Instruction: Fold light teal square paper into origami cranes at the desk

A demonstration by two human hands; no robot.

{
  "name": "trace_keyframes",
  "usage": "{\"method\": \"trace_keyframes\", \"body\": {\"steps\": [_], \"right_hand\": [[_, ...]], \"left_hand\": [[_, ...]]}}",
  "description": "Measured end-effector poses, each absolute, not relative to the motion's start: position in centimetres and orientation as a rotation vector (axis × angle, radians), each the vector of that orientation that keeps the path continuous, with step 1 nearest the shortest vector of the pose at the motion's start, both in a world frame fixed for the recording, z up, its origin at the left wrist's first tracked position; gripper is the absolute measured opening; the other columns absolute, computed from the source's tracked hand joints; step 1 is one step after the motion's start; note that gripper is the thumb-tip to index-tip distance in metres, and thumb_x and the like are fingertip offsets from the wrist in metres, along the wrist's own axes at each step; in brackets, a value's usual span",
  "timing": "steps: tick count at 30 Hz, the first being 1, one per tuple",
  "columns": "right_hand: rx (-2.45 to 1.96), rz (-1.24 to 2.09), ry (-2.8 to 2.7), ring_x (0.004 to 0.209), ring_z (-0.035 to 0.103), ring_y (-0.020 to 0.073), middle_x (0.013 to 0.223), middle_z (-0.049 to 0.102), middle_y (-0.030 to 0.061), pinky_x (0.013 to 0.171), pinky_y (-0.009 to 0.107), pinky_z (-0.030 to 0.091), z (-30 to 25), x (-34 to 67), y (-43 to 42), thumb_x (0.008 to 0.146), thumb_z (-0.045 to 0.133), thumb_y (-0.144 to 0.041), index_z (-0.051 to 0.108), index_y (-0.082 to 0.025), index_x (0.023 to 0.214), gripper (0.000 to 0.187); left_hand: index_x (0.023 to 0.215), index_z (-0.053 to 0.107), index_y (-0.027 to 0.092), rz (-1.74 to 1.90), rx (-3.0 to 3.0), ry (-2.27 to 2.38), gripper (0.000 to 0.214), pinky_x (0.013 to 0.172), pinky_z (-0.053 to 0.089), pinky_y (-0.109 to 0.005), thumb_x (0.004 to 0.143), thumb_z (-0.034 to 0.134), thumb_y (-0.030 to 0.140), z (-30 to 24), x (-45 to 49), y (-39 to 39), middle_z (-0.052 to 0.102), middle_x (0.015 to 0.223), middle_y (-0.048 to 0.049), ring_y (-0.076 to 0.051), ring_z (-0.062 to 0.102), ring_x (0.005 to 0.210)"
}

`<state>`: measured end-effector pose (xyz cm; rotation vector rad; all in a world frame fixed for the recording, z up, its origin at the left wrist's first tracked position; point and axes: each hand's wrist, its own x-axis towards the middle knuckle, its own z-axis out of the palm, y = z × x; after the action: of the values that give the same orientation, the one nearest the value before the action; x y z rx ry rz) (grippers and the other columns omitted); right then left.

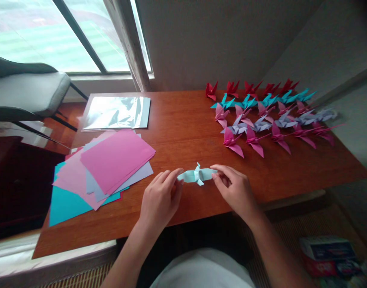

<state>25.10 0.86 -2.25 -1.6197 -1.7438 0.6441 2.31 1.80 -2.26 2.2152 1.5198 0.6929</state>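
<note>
Together, both hands [163,195] pinch a mint paper bird [197,175].

Pale grey-white top [203,270]; 2 bare forearms [135,249], bare fingers [173,175].

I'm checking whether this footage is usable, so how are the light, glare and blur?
Head view: daylight washes out the window, while the wall is dim; head view: glare whitens the clear packet; head view: the mint bird between left hand and right hand is fairly clear; head view: the packs at lower right are dark and blurred.
</note>
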Motion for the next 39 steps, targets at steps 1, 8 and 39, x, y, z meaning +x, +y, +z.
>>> {"method": "trace_keyframes", "body": {"steps": [1, 8, 39], "right_hand": [[-1.604, 0.633, -1.713, 0.073, 0.066, 0.0184, 0.090, 0.073, 0.0060, 0.067, 0.030, 0.051, -2.0, 25.0, 0.6, 0.095, 0.057, -0.025, 0.069, -0.021, 0.106, 0.016], [-1.532, 0.548, -1.676, 0.063, 0.060, 0.0173, 0.074, 0.066, 0.0016, 0.063, 0.030, 0.048, -2.2, 22.7, -1.8, 0.091, 0.067, -0.034, 0.065, -0.021, 0.106, 0.020], [-2.039, -0.445, -1.635, 0.054, 0.064, 0.0164, 0.064, 0.070, 0.0021, 0.054, 0.026, 0.040, -4.4, 32.8, -3.0, 0.092, 0.065, -0.037, 0.068, -0.018, 0.083, 0.021]], "left_hand": [[0.119, 0.064, 0.019, 0.744, 2.179, 1.530, 0.024, 0.074, 0.050, -0.029, 0.098, 0.052, 0.023, -2.2, 2.0, 1.8, 0.070, 0.091, -0.0049, -0.019, 0.065, 0.081], [0.106, 0.068, 0.020, 0.954, 1.993, 1.600, 0.017, 0.065, 0.046, -0.025, 0.095, 0.055, 0.024, -2.5, 0.8, 2.3, 0.070, 0.083, -0.0022, -0.013, 0.058, 0.063], [0.107, 0.069, 0.018, 0.891, 2.163, 1.534, 0.018, 0.063, 0.048, -0.025, 0.096, 0.054, 0.021, -3.3, 0.7, 2.4, 0.073, 0.084, -0.0031, -0.014, 0.064, 0.065]]}}
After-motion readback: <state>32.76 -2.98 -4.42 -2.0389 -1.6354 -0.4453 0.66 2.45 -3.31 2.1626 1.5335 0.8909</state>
